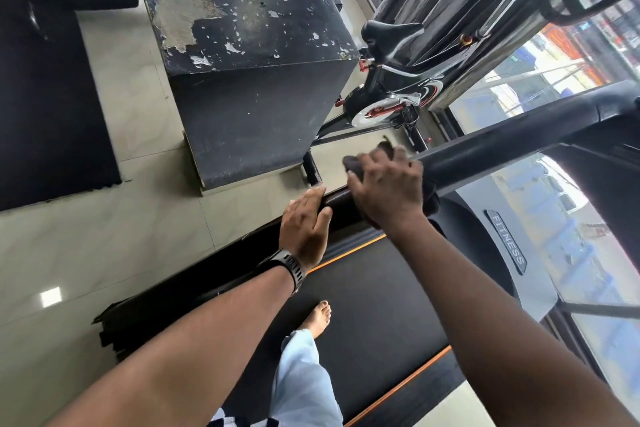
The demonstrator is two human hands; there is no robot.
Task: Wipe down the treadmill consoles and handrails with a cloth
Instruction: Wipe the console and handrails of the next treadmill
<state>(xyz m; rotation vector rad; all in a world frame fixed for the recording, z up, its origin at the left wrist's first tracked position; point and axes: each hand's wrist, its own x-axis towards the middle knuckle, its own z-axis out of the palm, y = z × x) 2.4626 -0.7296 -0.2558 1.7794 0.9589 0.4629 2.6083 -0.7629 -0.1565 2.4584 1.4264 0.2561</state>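
The treadmill's black left handrail (pixel 502 149) runs from the picture's middle up to the right. My right hand (pixel 388 187) grips a dark cloth (pixel 384 149) wrapped round the rail; only the cloth's edges show past my fingers. My left hand (pixel 304 225), with a watch on the wrist, holds the rail's near end (pixel 337 199) just below the right hand, thumb on one side and fingers over the top. The console is out of view.
I stand barefoot on the treadmill belt (pixel 374 288). A worn black plyo box (pixel 249 55) stands on the tiled floor left of the rail. A spin bike (pixel 391 94) sits behind it, by the windows (pixel 540 73). A dark floor mat (pixel 45 107) lies at the left.
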